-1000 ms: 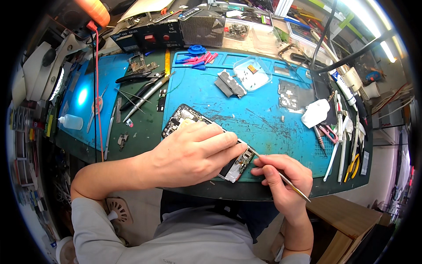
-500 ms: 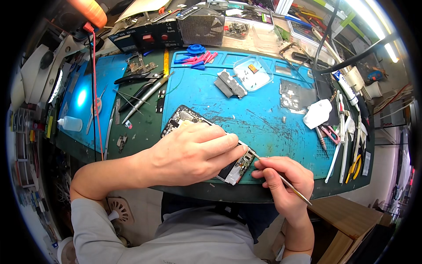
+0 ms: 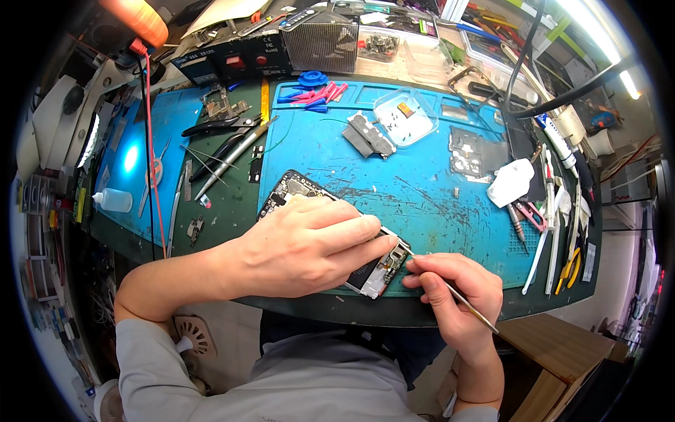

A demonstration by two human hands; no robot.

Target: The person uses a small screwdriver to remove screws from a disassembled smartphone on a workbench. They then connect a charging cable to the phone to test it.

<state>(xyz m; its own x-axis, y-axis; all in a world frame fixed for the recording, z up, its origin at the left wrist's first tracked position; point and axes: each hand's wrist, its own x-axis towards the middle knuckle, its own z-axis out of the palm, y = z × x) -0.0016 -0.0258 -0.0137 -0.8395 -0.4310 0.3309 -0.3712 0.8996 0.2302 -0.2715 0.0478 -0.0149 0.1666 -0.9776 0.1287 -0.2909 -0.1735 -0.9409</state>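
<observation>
An opened smartphone (image 3: 383, 271) lies slantwise on the blue work mat (image 3: 309, 148), its inner parts showing at both ends. Over its middle rests my left hand (image 3: 316, 243), fingers curled around the frame and hiding much of the phone. Between the thumb and fingers of my right hand (image 3: 460, 292) is a thin metal pry tool (image 3: 460, 300). The tool's tip reaches the phone's right edge, near the lower end; whether it is wedged in the seam is too small to tell.
Behind the phone lie a grey metal part (image 3: 368, 135) and a clear plastic dish (image 3: 406, 117) with small pieces. Pliers (image 3: 218, 125) and a silver pen-like tool (image 3: 235, 158) sit on the left. Crumpled white tissue (image 3: 510, 182) and several hand tools crowd the right side.
Both hands and the phone keep almost the same places. The whole picture has shifted only very slightly.
</observation>
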